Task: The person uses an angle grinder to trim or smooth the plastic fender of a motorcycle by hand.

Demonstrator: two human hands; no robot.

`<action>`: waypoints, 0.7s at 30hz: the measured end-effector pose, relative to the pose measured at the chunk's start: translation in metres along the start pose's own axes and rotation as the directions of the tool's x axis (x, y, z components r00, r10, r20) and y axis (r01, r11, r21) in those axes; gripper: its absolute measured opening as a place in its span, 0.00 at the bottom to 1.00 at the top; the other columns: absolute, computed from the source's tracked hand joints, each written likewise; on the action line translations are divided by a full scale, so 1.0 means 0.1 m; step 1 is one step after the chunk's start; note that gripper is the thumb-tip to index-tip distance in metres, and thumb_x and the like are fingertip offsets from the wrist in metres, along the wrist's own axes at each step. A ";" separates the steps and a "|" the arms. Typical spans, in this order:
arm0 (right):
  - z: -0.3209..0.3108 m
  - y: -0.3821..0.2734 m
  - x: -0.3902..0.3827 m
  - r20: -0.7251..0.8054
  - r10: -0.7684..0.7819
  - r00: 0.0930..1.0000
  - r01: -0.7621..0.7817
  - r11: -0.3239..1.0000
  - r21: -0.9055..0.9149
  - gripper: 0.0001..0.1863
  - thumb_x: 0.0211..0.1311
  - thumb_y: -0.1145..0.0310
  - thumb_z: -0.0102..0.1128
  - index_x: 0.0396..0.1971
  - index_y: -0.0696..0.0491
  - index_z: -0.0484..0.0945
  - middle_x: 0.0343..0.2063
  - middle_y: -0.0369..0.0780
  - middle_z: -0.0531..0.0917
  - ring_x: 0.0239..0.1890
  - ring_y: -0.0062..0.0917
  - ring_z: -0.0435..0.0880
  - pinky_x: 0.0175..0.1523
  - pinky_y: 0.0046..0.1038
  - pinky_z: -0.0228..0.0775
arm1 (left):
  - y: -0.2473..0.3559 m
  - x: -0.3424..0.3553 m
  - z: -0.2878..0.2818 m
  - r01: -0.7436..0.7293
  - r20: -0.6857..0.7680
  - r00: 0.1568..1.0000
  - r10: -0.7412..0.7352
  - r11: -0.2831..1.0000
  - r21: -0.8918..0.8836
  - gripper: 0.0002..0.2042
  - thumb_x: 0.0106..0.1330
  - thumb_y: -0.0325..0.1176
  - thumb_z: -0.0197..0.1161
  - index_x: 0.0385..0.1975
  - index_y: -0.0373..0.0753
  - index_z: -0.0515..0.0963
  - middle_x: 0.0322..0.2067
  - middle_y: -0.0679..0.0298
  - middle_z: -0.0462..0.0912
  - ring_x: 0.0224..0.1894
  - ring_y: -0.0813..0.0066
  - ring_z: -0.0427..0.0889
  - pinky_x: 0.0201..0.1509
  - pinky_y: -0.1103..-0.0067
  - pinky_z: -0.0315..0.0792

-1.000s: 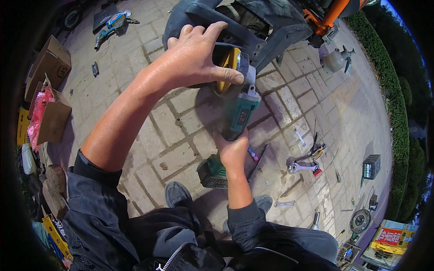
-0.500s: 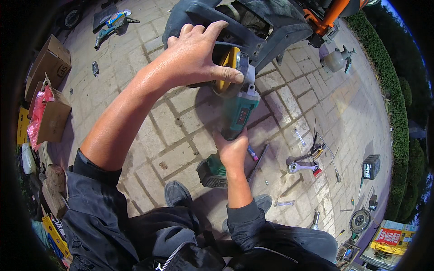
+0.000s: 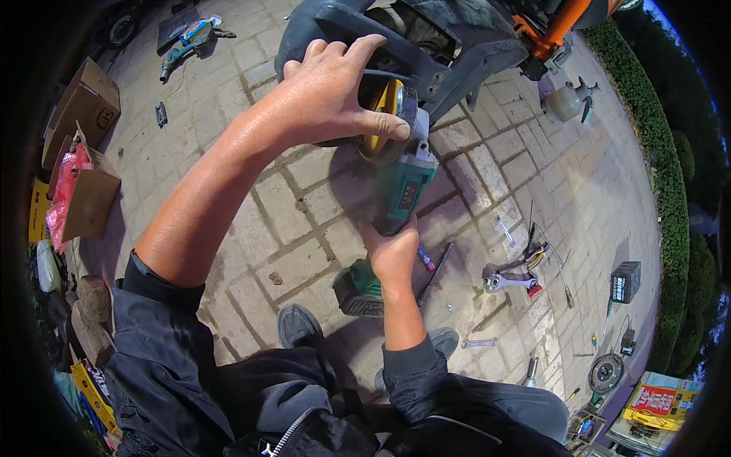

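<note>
A green cordless angle grinder point(image 3: 406, 186) with a yellow disc point(image 3: 391, 99) at its far end points away from me. My right hand point(image 3: 394, 255) wraps round its narrow handle, and the bulky battery end point(image 3: 358, 289) sticks out below, on the left of my wrist. My left hand point(image 3: 324, 91) is stretched out at the head of the grinder. Its thumb lies against or just over the metal head, while its spread fingers reach over the dark plastic bodywork point(image 3: 358, 34) of a machine. Where the disc meets that bodywork is partly hidden by my left hand.
Ahead, the machine has an orange frame part point(image 3: 560, 30). On the paving right lie a purple wrench point(image 3: 509, 283), a smaller wrench point(image 3: 480, 343) and a black battery point(image 3: 625, 282). A spray bottle point(image 3: 565, 103) stands far right. Cardboard boxes point(image 3: 91, 194) line the left, with another tool point(image 3: 179, 57) beyond.
</note>
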State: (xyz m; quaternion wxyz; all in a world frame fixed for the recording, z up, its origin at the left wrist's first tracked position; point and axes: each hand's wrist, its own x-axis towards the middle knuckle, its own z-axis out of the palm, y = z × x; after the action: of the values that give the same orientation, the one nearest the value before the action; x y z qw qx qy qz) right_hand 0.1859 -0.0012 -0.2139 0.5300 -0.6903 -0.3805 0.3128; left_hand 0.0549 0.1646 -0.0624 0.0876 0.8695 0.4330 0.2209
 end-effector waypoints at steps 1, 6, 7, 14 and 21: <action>0.00 0.01 0.00 -0.001 0.006 1.000 -0.006 1.000 0.004 0.21 0.47 0.73 0.73 0.42 0.59 0.75 0.29 0.35 0.81 0.29 0.18 0.77 0.36 0.25 0.71 | 0.00 0.00 0.00 -0.001 0.001 1.000 0.001 1.000 -0.002 0.56 0.42 0.67 0.74 0.69 0.40 0.60 0.53 0.51 0.75 0.60 0.50 0.68 0.62 0.56 0.62; -0.02 0.03 0.01 0.002 0.013 1.000 -0.013 1.000 0.007 0.21 0.47 0.73 0.72 0.42 0.60 0.75 0.30 0.36 0.82 0.29 0.18 0.78 0.35 0.24 0.71 | 0.02 0.00 -0.01 -0.005 0.006 1.000 0.005 1.000 0.000 0.55 0.43 0.67 0.74 0.69 0.41 0.60 0.54 0.51 0.75 0.61 0.50 0.68 0.62 0.55 0.62; -0.01 0.03 0.01 0.004 0.017 1.000 -0.017 1.000 0.013 0.22 0.46 0.71 0.73 0.42 0.61 0.75 0.31 0.40 0.84 0.31 0.23 0.81 0.39 0.27 0.73 | 0.02 0.00 -0.02 -0.005 0.010 1.000 0.005 1.000 -0.001 0.55 0.43 0.67 0.74 0.69 0.41 0.60 0.54 0.51 0.75 0.61 0.50 0.68 0.62 0.55 0.62; -0.03 0.05 0.03 0.000 -0.008 1.000 0.008 1.000 0.000 0.25 0.44 0.68 0.76 0.40 0.63 0.74 0.33 0.48 0.87 0.36 0.32 0.86 0.45 0.33 0.76 | 0.03 0.01 -0.02 -0.013 0.011 1.000 0.013 1.000 -0.022 0.55 0.42 0.67 0.74 0.69 0.42 0.60 0.55 0.51 0.75 0.62 0.49 0.68 0.62 0.56 0.62; -0.03 0.02 0.01 0.022 0.027 0.999 -0.026 1.000 -0.010 0.26 0.45 0.68 0.75 0.41 0.64 0.74 0.33 0.48 0.87 0.35 0.32 0.86 0.44 0.33 0.76 | 0.00 -0.01 -0.02 -0.021 0.004 1.000 0.021 1.000 -0.003 0.56 0.42 0.67 0.74 0.70 0.42 0.60 0.58 0.51 0.73 0.64 0.49 0.66 0.64 0.56 0.62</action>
State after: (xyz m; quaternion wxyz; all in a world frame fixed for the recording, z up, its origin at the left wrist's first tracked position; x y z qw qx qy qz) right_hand 0.1892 -0.0017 -0.2152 0.5180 -0.6945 -0.3787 0.3254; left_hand 0.0535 0.1638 -0.0613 0.0872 0.8743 0.4234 0.2207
